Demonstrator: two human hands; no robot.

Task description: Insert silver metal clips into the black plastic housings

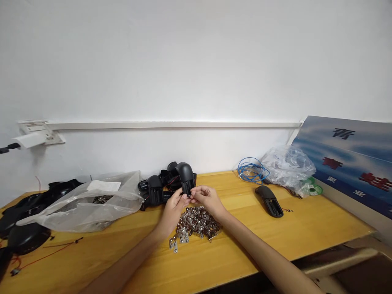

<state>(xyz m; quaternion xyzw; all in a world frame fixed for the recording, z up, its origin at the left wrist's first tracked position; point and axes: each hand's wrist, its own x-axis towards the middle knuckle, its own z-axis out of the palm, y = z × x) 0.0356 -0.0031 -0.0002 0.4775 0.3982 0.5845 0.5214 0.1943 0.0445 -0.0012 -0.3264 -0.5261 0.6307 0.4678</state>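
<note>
In the head view, a black plastic housing with a rounded top and an open battery compartment (pixel 185 173) stands tilted up over the table. My left hand (pixel 175 207) is closed on its lower end. At that same end the fingertips of my right hand (pixel 206 197) are pinched together, and whatever they hold is too small to make out. Just below both hands lies a loose pile of small shiny metal battery contacts (pixel 199 222). Behind my left hand, more black housings (pixel 155 190) with thin wires are heaped against the wall.
A similar black housing (pixel 269 201) lies alone on the right of the wooden table (pixel 232 253). Beyond it are a blue wire coil (pixel 251 169), a clear plastic bag (pixel 286 167) and a green spool (pixel 315 188). A translucent bag (pixel 122 204), black shells (pixel 29 237) and red wires occupy the left.
</note>
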